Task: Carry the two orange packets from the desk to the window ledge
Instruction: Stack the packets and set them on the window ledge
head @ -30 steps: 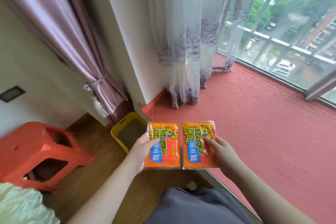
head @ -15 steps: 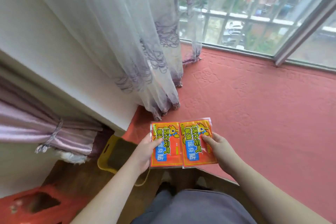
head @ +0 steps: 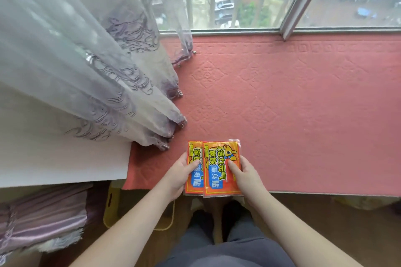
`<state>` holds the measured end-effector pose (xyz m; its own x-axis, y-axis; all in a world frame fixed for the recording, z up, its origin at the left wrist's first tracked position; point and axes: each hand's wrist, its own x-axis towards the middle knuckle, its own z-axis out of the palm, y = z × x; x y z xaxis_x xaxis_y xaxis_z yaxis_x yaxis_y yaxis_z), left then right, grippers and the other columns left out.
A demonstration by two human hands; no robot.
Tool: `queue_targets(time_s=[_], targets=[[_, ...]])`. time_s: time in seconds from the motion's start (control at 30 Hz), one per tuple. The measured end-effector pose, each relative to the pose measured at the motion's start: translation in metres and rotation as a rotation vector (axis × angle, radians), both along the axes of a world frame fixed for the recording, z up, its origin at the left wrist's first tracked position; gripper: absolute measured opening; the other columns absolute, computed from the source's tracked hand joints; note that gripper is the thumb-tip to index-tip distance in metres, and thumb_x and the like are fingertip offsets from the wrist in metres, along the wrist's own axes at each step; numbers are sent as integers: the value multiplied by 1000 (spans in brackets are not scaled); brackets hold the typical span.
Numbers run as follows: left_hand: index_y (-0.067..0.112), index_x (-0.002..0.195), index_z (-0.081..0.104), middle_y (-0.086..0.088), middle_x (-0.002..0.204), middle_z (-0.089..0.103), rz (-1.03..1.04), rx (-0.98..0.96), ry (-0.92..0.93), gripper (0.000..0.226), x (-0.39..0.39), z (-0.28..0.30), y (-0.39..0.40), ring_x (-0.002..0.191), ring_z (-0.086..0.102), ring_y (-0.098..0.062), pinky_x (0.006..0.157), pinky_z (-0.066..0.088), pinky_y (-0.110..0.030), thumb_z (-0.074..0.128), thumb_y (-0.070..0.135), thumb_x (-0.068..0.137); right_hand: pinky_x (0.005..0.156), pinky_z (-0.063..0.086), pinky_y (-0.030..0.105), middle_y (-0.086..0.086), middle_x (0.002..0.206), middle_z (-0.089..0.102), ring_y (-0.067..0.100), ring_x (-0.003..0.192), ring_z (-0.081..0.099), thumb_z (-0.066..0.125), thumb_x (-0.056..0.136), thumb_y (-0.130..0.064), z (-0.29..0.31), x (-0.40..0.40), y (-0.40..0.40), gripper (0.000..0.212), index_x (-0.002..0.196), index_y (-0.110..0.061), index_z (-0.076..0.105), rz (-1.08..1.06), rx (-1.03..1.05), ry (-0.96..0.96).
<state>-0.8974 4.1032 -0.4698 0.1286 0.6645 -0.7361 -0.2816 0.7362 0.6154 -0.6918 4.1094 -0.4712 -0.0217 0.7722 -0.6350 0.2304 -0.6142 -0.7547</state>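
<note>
Two orange packets with yellow and blue print are in my hands at the near edge of the window ledge point(head: 293, 104), which is covered in a red quilted mat. The right packet point(head: 219, 171) overlaps the left packet point(head: 193, 171) and hides most of it. My left hand point(head: 179, 176) grips the left packet at its left edge. My right hand point(head: 245, 176) grips the right packet at its right edge, thumb on its face. Whether the packets touch the mat or hover just above it I cannot tell.
A sheer patterned curtain point(head: 104, 76) hangs onto the ledge's left part, close to the packets. Behind the ledge is the window point(head: 238, 2) with a slanted frame bar point(head: 303, 0). A white wall edge point(head: 65, 162), a yellow bin point(head: 112, 206) and a purple drape point(head: 41, 219) lie lower left.
The view has swung to face the ledge straight on. The packets, side by side before, now overlap, the right one on top, and they are over the ledge's near edge.
</note>
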Motion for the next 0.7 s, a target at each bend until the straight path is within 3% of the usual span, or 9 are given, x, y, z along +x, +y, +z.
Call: queue_targets(time_s=[0.07,0.17,0.27,0.33,0.47,0.6,0.7], targets=[[18,128,57,-12,112,76,-3,-38,-13,44,13,-11,3,104,72,-32,86,59,-50,52,47,94,83,61,36,-7,105,75,12,93,73,58,96,-36,-10,0,-1,6,98,-42,59,-19,-1,-2],[24,126,60,-11,119,74,-85,-40,-42,67,30,-28,7,109,70,-32,94,55,-53,45,72,83,76,53,18,-11,107,70,8,95,69,59,95,-33,-24,1,-1,16,109,-40,54,16,38,-70],[24,129,53,-9,118,74,-125,-30,-16,57,41,-47,10,107,71,-33,91,56,-54,56,61,86,83,49,24,-6,117,65,13,102,64,63,93,-29,-40,1,-5,46,135,-25,44,59,45,-128],[25,129,53,-6,109,78,-123,-56,56,40,45,-62,11,100,74,-30,81,61,-47,54,46,94,89,49,27,-7,119,62,14,105,63,64,93,-28,-51,5,-6,52,139,-23,41,70,22,-133],[25,123,55,-2,101,79,-148,-124,138,24,45,-87,12,95,76,-25,72,62,-40,45,30,102,87,58,33,1,121,67,14,102,67,52,100,-30,-78,15,-3,38,136,-20,50,23,-113,-108],[34,111,58,1,98,79,-190,-153,246,17,52,-105,15,87,77,-14,63,60,-27,43,37,102,81,57,30,1,109,70,15,97,68,53,99,-23,-104,20,7,30,128,-14,59,53,-83,-206],[25,107,62,1,99,75,-200,-105,440,26,60,-121,20,82,74,-7,60,57,-20,38,36,104,70,56,24,-4,98,71,9,88,68,58,96,-25,-121,22,15,25,120,-17,63,-1,-97,-229]])
